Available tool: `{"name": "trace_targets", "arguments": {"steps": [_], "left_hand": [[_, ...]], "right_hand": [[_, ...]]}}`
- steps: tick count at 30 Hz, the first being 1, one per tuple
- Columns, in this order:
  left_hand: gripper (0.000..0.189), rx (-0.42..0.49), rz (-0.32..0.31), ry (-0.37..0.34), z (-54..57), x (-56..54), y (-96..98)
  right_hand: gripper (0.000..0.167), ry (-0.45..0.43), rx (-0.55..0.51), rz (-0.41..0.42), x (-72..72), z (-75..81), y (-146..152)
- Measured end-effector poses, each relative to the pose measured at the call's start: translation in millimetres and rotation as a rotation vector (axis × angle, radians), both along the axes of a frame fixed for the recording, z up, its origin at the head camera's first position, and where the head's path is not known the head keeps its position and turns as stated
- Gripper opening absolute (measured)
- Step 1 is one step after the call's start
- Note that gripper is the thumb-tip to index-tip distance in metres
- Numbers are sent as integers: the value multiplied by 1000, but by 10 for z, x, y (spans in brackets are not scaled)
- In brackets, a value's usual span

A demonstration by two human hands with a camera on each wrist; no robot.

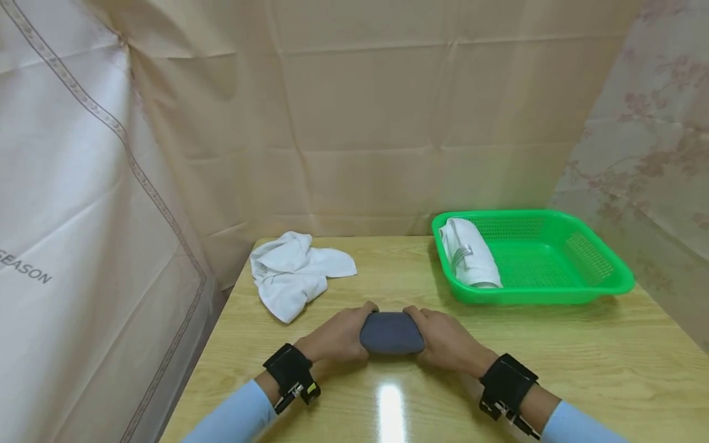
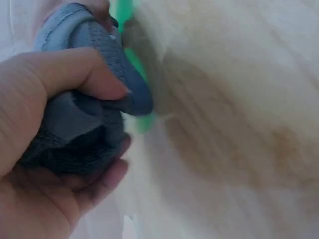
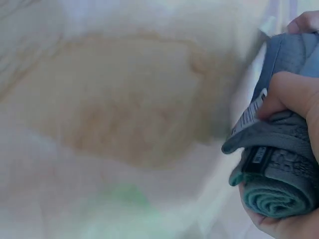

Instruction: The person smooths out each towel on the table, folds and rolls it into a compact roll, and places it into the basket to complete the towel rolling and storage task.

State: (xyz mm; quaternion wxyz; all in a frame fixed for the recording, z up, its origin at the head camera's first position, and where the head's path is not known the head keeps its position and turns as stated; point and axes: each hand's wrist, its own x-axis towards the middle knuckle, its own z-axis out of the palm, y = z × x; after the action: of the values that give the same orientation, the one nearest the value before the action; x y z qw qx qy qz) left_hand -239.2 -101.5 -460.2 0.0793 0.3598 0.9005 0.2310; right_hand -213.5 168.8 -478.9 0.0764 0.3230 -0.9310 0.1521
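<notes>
A rolled dark grey towel (image 1: 391,333) is held just above the front middle of the table. My left hand (image 1: 342,333) grips its left end, and my right hand (image 1: 451,341) grips the other end. In the left wrist view the thumb presses over a hemmed edge of the towel (image 2: 112,64), with the fingers curled underneath. The right wrist view shows the spiral end of the roll (image 3: 279,199). A white label (image 3: 248,117) with a barcode sticks out by the right thumb. Behind my left hand lies a crumpled white towel (image 1: 293,271).
At the back right of the wooden table (image 1: 388,264) stands a green plastic basket (image 1: 554,295). A rolled white towel (image 1: 473,252) lies along its left side. Beige cloth (image 1: 354,123) hangs behind the table, with more cloth at both sides.
</notes>
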Motion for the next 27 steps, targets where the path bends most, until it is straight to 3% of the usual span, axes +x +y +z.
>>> {"name": "trace_targets", "arguments": {"steps": [3,5,9,13,16,18,21,27], "left_hand": [[81,104,21,95,66,-72,69],[80,169,75,147,119,-126,125],[53,185,122,265,175,-235,334],[35,65,19,488,166,-344,709],[32,-4,-63,660,151,-435,997],[27,-29,-91,739,129,-494,1140],[16,-43,-81,778,113,-553,1269],[10,-44,-40,826,104,-632,1353]], "right_hand": [[75,50,-64,-47,8,141,147],[70,65,-134,-78,-20,281,258],[67,100,-278,-187,-102,573,495],[74,74,-359,-313,-191,768,656],[81,21,-389,-373,-257,811,703],[85,-3,-398,-394,-296,809,708],[87,-20,-400,-398,-353,782,707],[84,-34,-386,-391,-429,740,723]]}}
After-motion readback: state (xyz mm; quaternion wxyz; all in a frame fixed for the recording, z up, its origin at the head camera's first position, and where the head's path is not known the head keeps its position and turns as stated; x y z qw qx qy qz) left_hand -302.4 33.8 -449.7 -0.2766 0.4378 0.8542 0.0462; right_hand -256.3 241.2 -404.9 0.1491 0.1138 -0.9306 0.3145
